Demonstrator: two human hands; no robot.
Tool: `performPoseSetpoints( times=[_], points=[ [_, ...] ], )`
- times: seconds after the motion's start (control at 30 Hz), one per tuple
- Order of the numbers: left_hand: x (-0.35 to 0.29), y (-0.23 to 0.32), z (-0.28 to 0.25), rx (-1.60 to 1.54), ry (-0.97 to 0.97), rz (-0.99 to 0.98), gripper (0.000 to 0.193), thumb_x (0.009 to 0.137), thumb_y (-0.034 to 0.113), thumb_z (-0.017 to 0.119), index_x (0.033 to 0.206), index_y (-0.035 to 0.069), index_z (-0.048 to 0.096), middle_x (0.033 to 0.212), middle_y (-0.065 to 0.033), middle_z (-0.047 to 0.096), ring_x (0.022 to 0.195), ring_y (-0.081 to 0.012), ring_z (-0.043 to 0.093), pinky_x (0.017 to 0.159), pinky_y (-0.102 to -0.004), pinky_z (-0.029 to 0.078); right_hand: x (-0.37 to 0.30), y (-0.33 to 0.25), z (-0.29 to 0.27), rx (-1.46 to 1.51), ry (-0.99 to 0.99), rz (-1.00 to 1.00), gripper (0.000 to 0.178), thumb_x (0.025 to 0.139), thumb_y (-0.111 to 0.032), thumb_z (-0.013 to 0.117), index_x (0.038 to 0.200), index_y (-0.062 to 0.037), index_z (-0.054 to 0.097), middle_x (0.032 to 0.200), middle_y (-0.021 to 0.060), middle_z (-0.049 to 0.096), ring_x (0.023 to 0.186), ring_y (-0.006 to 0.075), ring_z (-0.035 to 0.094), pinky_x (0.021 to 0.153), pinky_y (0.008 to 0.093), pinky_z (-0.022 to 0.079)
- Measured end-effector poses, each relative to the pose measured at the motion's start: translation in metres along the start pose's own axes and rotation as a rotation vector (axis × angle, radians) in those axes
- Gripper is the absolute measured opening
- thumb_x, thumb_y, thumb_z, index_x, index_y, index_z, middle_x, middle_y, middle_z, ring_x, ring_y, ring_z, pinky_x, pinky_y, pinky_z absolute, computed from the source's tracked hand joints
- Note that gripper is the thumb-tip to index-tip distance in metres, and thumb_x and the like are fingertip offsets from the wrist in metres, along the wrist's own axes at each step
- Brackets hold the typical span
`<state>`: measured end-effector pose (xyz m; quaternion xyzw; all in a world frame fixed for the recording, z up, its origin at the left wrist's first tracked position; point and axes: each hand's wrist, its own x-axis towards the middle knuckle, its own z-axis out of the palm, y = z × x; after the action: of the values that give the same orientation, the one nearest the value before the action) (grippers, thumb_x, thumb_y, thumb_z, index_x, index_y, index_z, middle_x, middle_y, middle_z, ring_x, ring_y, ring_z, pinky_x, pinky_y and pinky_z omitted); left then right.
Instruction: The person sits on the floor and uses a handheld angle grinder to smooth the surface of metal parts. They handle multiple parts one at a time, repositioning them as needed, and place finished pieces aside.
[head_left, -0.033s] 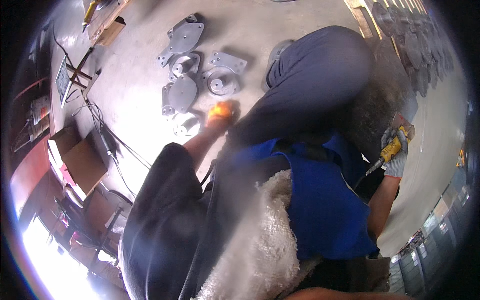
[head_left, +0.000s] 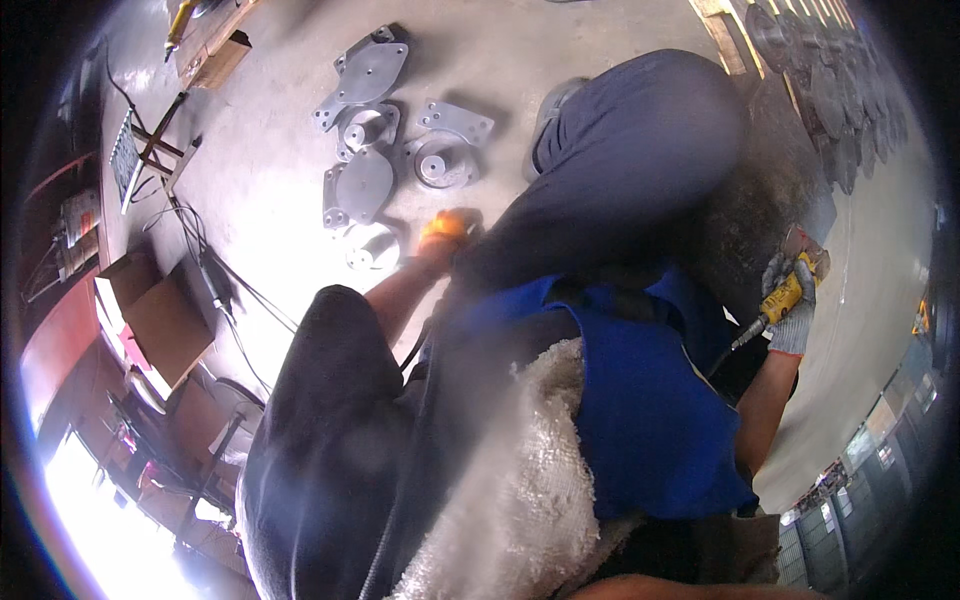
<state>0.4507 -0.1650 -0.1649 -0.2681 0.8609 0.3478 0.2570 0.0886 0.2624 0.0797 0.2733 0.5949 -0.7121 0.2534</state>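
Observation:
In a pale work glove, my right hand [head_left: 795, 325] is wrapped round a yellow angle grinder [head_left: 787, 298], off to the right beyond my bent knee. A cord or hose runs from the grinder's rear end back toward my body. My left hand [head_left: 443, 230], in a glove that glows orange in the glare, is low by my leg. Its fingers are too washed out to read. Close to it lie grey metal parts: a round one with a hub [head_left: 436, 166], a bright flanged one [head_left: 372, 248] and a flat oval plate [head_left: 365, 187].
More grey plates, among them a large one with holes [head_left: 374, 73] and a bracket [head_left: 456, 121], lie farther off on the floor. Cables [head_left: 212, 280] and an opened cardboard box [head_left: 155, 320] are at the left. Dark metal pieces [head_left: 825, 95] fill a pallet at the far right.
My left hand has shifted very slightly. The right hand with the grinder and the parts on the floor look the same.

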Motion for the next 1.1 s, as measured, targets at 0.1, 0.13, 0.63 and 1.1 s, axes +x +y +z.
performPoseSetpoints(
  times=[0.1, 0.13, 0.63, 1.1],
  points=[
    [0.004, -0.008, 0.037, -0.217, -0.147, -0.078, 0.024, 0.083, 0.029, 0.056, 0.101, 0.016, 0.065, 0.102, -0.0127, 0.066, 0.094, -0.033, 0.063, 0.084, -0.0415, 0.049, 0.006, 0.0, -0.01, -0.039, -0.02, -0.011, 0.029, 0.087, -0.021, 0.063, 0.109, -0.0044, 0.053, 0.092, 0.0104, 0.062, 0.084, 0.0236, 0.063, 0.074, 0.0378, 0.056],
    [0.008, -0.012, 0.047, -0.209, -0.15, -0.054, 0.024, 0.083, 0.028, 0.056, 0.1, 0.016, 0.066, 0.102, -0.0132, 0.066, 0.095, -0.0327, 0.063, 0.084, -0.0413, 0.049, 0.005, 0.001, -0.008, -0.067, -0.02, -0.017, 0.029, 0.087, -0.02, 0.063, 0.109, -0.0042, 0.053, 0.093, 0.0107, 0.062, 0.084, 0.0237, 0.063, 0.075, 0.0382, 0.055],
    [0.057, 0.038, 0.006, -0.182, -0.232, -0.167, 0.034, 0.08, 0.037, 0.058, 0.093, 0.008, 0.068, 0.098, -0.0184, 0.067, 0.095, -0.0343, 0.063, 0.083, -0.0428, 0.048, 0.005, 0.001, -0.01, -0.06, 0.075, -0.019, 0.04, 0.087, -0.021, 0.063, 0.121, -0.0039, 0.049, 0.105, 0.0132, 0.061, 0.096, 0.024, 0.062, 0.085, 0.038, 0.053],
    [0.228, 0.114, -0.136, -0.036, 0.317, 0.052, 0.031, 0.081, 0.037, 0.057, 0.096, 0.013, 0.068, 0.098, -0.0178, 0.067, 0.092, -0.0343, 0.064, 0.083, -0.0413, 0.05, -0.007, 0.002, 0.015, -0.083, 0.065, -0.052, 0.026, 0.091, -0.027, 0.057, 0.104, -0.0039, 0.055, 0.094, 0.0093, 0.062, 0.081, 0.0206, 0.062, 0.073, 0.0314, 0.052]
  ],
)
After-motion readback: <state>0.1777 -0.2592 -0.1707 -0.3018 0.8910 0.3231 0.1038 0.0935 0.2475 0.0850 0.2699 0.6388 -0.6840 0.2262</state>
